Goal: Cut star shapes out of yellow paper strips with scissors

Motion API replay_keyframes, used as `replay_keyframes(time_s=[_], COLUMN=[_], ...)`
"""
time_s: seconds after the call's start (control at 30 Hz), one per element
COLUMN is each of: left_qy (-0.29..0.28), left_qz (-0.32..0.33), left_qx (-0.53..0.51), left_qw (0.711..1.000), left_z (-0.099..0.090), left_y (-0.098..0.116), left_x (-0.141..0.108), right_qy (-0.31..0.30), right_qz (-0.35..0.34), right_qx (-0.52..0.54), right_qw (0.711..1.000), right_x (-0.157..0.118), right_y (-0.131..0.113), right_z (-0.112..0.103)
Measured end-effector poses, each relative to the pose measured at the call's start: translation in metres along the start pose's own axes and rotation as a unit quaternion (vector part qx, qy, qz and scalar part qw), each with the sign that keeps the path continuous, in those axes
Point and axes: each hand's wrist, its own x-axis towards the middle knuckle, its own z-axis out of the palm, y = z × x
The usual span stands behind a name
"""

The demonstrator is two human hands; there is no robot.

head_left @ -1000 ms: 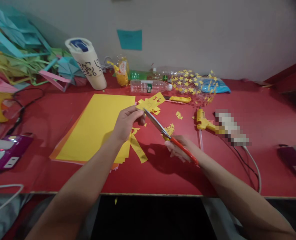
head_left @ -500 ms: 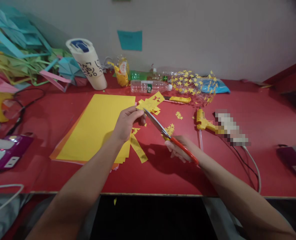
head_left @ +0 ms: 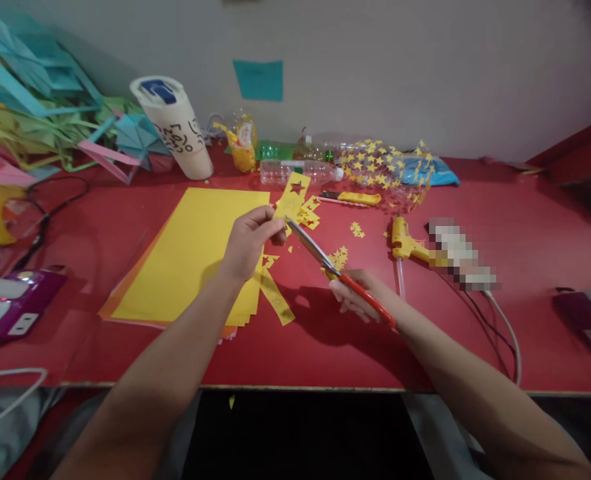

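Observation:
Between thumb and fingers, my left hand (head_left: 250, 241) pinches a yellow paper strip (head_left: 293, 197) that has a star-shaped hole near its far end. My right hand (head_left: 358, 295) grips red-handled scissors (head_left: 325, 259), whose blade tips touch the strip beside my left thumb. Behind and below the strip lie yellow paper scraps (head_left: 311, 215) with star cut-outs. A small heap of cut yellow stars (head_left: 339, 259) rests just beyond the scissors, partly hidden by them. Another yellow paper strip (head_left: 277, 297) lies flat below my left hand.
Left is a stack of yellow paper (head_left: 190, 253). A white tumbler (head_left: 175, 127), plastic bottle (head_left: 300, 172), box cutter (head_left: 352, 199) and star-covered clear bottle (head_left: 375, 167) line the back. At right are a yellow glue gun (head_left: 402, 240) and cables; folded paper shapes (head_left: 35, 73) fill the left corner.
The yellow strip in my left hand has turned, its far end swinging up and to the left. My right hand and the scissors stay nearly in place.

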Motion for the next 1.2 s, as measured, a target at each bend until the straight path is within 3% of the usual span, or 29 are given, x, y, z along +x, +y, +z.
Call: replay_keyframes(time_s=[0.17,0.37,0.6,1.2], left_qy=[0.005,-0.007,-0.015,-0.023], left_qz=[0.011,0.024,0.023,0.027], left_qx=[-0.003,-0.021,-0.017,-0.045], left_qw=[1.000,0.999,0.999,0.998], left_z=[0.003,0.007,0.011,0.010], left_y=[0.000,-0.001,-0.002,-0.006], left_x=[-0.003,-0.006,-0.008,-0.006], right_qy=[-0.002,-0.013,-0.016,0.022], right_qz=[0.024,-0.027,-0.031,0.067], right_qx=[-0.015,0.009,0.016,0.020], right_qw=[1.000,1.000,0.999,0.997], right_x=[-0.001,-0.004,-0.004,-0.004], right_y=[-0.001,0.001,0.004,-0.008], right_z=[0.001,0.005,0.007,0.009])
